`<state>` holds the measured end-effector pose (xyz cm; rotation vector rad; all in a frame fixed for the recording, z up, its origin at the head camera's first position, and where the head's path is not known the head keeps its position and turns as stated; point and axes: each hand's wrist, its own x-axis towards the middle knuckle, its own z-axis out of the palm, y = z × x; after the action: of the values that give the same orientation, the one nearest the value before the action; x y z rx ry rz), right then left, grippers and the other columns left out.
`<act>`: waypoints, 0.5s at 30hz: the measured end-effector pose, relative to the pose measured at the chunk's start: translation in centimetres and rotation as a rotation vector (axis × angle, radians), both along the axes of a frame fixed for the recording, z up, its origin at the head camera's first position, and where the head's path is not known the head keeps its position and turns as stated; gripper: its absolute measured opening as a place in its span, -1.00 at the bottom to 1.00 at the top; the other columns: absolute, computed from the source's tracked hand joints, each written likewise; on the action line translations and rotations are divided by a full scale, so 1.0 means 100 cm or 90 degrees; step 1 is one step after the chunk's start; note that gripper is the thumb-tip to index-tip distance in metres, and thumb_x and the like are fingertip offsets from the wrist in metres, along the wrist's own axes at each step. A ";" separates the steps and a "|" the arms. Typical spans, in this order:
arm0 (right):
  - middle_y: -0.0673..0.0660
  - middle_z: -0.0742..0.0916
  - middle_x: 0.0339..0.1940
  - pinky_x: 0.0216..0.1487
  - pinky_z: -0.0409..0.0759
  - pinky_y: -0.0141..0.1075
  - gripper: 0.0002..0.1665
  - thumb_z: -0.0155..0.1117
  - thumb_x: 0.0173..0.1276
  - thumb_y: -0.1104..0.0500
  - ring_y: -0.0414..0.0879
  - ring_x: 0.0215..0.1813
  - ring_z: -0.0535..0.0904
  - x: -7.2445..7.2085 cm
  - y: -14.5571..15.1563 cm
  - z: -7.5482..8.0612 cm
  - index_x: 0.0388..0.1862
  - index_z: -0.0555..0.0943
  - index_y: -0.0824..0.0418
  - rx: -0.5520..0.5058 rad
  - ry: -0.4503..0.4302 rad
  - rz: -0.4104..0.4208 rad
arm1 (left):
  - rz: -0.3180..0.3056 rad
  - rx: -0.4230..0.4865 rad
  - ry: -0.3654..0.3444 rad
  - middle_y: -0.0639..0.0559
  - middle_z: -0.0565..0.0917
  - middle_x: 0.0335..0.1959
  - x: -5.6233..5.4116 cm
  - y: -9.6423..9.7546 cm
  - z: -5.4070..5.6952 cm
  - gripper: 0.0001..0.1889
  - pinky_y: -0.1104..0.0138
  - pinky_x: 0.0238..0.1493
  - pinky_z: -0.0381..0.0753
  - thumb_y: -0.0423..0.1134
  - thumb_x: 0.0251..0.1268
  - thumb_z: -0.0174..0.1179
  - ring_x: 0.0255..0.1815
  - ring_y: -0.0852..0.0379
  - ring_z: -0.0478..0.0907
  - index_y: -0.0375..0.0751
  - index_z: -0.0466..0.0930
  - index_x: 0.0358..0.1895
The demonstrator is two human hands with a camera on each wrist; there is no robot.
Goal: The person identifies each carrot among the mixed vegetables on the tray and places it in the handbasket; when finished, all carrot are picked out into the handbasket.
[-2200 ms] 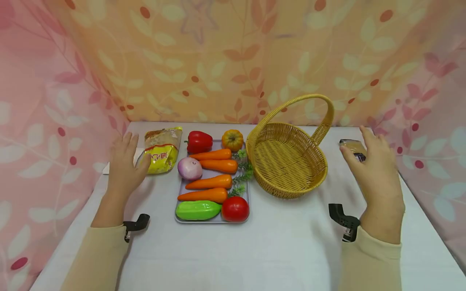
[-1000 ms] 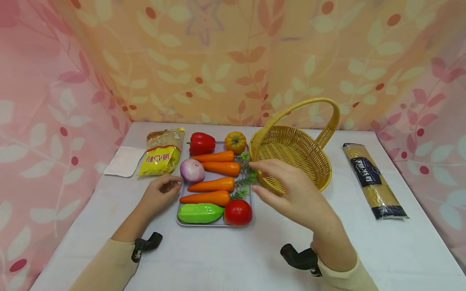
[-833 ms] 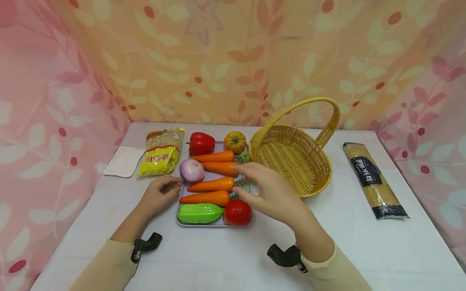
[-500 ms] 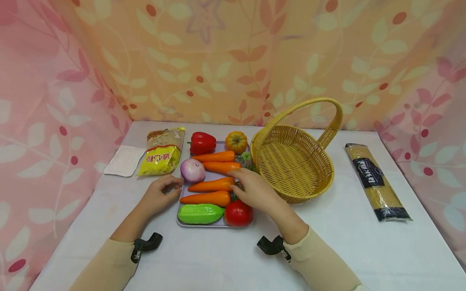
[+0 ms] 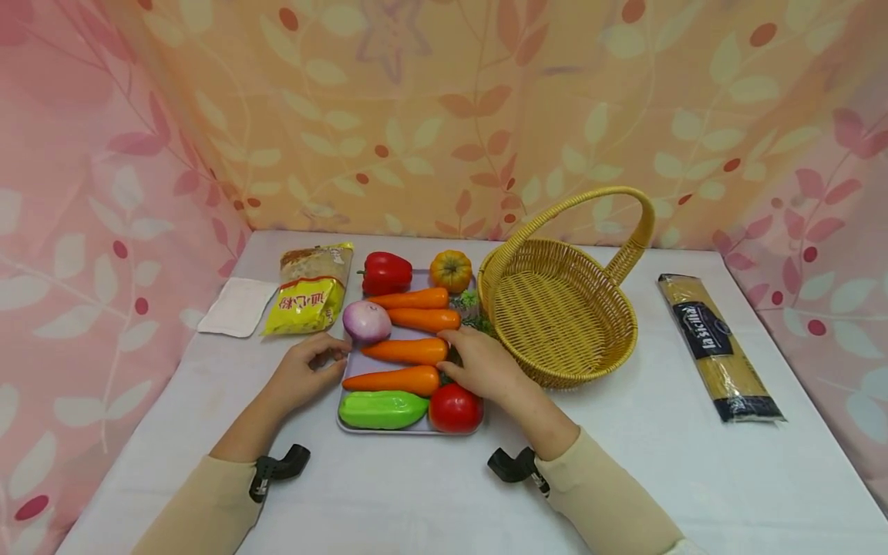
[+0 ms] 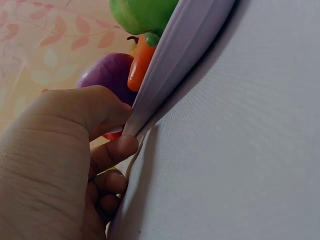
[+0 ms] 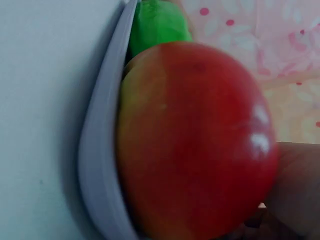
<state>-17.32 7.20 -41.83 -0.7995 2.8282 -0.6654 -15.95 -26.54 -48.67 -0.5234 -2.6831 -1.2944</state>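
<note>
A lilac tray (image 5: 419,279) holds orange carrots, a purple onion (image 5: 367,321), a green ridged vegetable (image 5: 383,409) and a red tomato (image 5: 455,408). My left hand (image 5: 301,371) pinches the tray's left rim, thumb over it and finger beneath, as the left wrist view shows at the tray wall (image 6: 167,75). From the right, my right hand (image 5: 489,368) pinches the leafy end of the third carrot (image 5: 405,351) from the back; its greens are hidden under the hand. In the right wrist view the tomato (image 7: 200,140) covers most of that hand's fingers.
A wicker basket (image 5: 562,324) with a tall handle stands right of the tray. Beyond it lies a spaghetti packet (image 5: 718,347). Left are a yellow pasta bag (image 5: 308,289) and a white cloth (image 5: 237,308). A red pepper (image 5: 386,273) and small pumpkin (image 5: 451,271) sit at the back.
Both hands have come in from the sides. My left hand took the tray rim; my right hand reached left and down to the third carrot, which has shifted slightly right.
</note>
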 end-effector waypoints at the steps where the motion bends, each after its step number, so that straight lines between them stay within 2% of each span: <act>1: 0.18 0.65 0.25 0.31 0.49 -0.07 -0.38 0.38 0.44 -0.01 0.04 0.24 0.58 0.001 0.000 0.001 0.37 0.55 0.24 -0.004 0.004 0.002 | -0.001 0.002 0.000 0.14 0.63 -0.23 0.000 0.000 0.000 -0.75 0.42 -0.19 0.48 -0.44 0.29 0.35 -0.22 0.10 0.47 -0.10 0.74 -0.02; 4: 0.11 0.65 0.16 0.22 0.55 -0.14 -0.38 0.42 0.40 -0.03 -0.04 0.11 0.59 0.006 0.001 0.010 0.34 0.57 0.21 -0.019 0.018 0.004 | -0.004 0.005 0.005 0.14 0.64 -0.23 0.001 0.000 0.000 -0.75 0.42 -0.19 0.48 -0.45 0.29 0.35 -0.23 0.10 0.47 -0.12 0.74 -0.02; 8: 0.03 0.64 -0.03 -0.02 0.59 -0.23 -0.40 0.46 0.35 -0.02 -0.10 -0.09 0.55 0.017 0.005 0.034 0.29 0.60 0.19 -0.056 0.034 0.006 | -0.009 0.010 0.012 0.12 0.64 -0.23 0.001 0.001 0.000 -0.75 0.41 -0.21 0.47 -0.46 0.27 0.36 -0.24 0.09 0.47 -0.14 0.74 -0.03; 11: -0.01 0.61 -0.11 -0.15 0.56 -0.27 -0.40 0.49 0.31 0.01 -0.09 -0.16 0.51 0.029 0.012 0.055 0.27 0.61 0.20 -0.111 0.052 0.011 | -0.010 0.006 0.014 0.13 0.63 -0.24 0.001 0.001 0.001 -0.75 0.40 -0.22 0.46 -0.45 0.27 0.36 -0.25 0.10 0.46 -0.13 0.74 -0.03; 15: -0.06 0.61 -0.13 -0.22 0.53 -0.28 -0.42 0.52 0.28 0.09 -0.11 -0.18 0.50 0.045 0.027 0.081 0.25 0.62 0.18 -0.213 0.096 0.032 | -0.010 0.005 0.019 0.14 0.62 -0.26 0.001 0.001 0.001 -0.78 0.41 -0.23 0.46 -0.45 0.26 0.37 -0.26 0.10 0.45 -0.12 0.72 -0.07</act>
<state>-12.86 9.89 -33.72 -1.0066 2.8544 -1.1359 -15.88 -26.46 -48.57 -0.5583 -2.6535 -1.2907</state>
